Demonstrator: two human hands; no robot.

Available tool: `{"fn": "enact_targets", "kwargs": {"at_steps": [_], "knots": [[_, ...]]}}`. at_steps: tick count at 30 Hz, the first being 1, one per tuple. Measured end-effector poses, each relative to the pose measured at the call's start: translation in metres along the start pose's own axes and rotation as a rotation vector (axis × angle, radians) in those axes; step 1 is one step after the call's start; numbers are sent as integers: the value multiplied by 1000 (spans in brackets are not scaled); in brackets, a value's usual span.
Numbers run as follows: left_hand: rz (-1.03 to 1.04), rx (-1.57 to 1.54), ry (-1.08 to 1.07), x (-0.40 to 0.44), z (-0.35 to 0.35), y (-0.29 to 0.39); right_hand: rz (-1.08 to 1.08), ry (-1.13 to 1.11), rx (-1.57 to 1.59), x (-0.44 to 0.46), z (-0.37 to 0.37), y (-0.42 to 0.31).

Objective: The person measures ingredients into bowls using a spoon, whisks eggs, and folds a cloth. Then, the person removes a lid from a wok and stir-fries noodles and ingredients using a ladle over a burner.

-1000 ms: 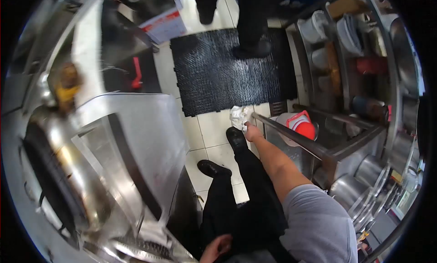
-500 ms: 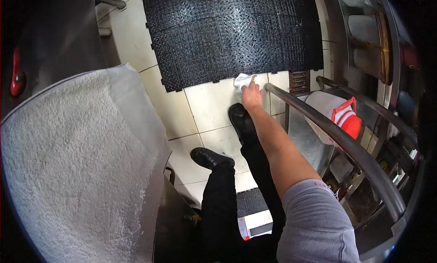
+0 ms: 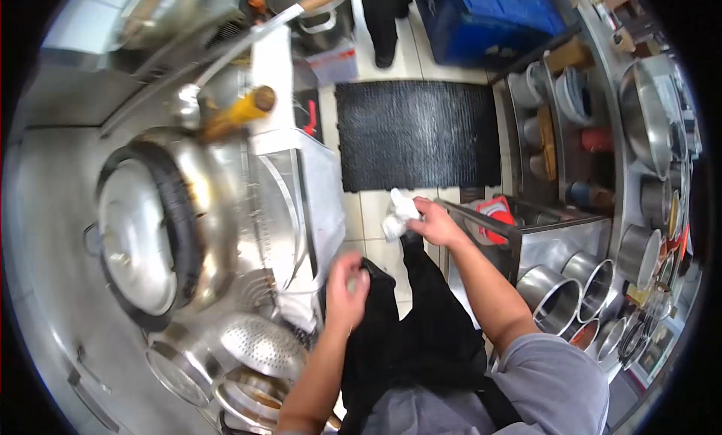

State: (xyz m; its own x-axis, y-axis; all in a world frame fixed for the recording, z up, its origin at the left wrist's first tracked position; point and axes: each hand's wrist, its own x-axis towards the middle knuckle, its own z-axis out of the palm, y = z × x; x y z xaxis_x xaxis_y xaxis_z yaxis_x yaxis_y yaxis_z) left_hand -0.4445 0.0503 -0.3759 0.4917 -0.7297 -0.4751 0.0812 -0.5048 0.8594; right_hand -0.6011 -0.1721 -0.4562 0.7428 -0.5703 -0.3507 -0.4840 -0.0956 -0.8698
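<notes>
In my right hand (image 3: pixel 438 224) is a crumpled white cloth (image 3: pixel 400 214), pinched between the fingers. It hangs in front of me, above the tiled floor and just short of the black mat (image 3: pixel 417 134). My left hand (image 3: pixel 347 290) is raised over my left thigh, close to the edge of the cloth-covered counter (image 3: pixel 322 190). Its fingers are curled and smeared by motion, so I cannot make out whether they hold anything.
A lidded wok (image 3: pixel 139 235) and a perforated strainer (image 3: pixel 259 346) are on the left. Metal pots (image 3: pixel 549 296) and a shelf rack (image 3: pixel 594 81) stand right. Beyond the mat are a blue bin (image 3: pixel 481 28) and another person's leg (image 3: pixel 380 28).
The view has tilted up and widened. My right hand has lifted the white cloth from the floor by the mat's edge, and my left hand has come up into view.
</notes>
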Motion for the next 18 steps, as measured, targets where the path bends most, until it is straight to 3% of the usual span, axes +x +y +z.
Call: {"fn": "enact_targets", "kwargs": {"at_steps": [1,3,4,6,8,10,12,14,16,18], "knots": [[150,21,53,31,-7,23,-14,-41,87,-10,-23,-50],[138,-260,-67,67,-27,67,-77,-214,378,-29,-64,-131],[36,-431,-227,70,-36,100,-120,-279,579,-40,-77,-164],[74,-701,-683,63,-41,143,-146,-308,590,-52,-106,-208],[165,-757,-676,29,-34,187,-259,-354,901,-59,-123,-235],[229,-806,-671,9,-27,221,-305,-352,973,-64,-132,-252],[269,-610,-420,0,-16,252,-390,-351,1213,-68,-136,-254],[485,-404,-202,-5,-3,293,-439,-305,1272,-69,-137,-248],[710,20,-70,2,-6,328,-466,-237,1273,-67,-142,-243],[842,493,21,-28,2,397,-431,-7,941,-51,-152,-210]]}}
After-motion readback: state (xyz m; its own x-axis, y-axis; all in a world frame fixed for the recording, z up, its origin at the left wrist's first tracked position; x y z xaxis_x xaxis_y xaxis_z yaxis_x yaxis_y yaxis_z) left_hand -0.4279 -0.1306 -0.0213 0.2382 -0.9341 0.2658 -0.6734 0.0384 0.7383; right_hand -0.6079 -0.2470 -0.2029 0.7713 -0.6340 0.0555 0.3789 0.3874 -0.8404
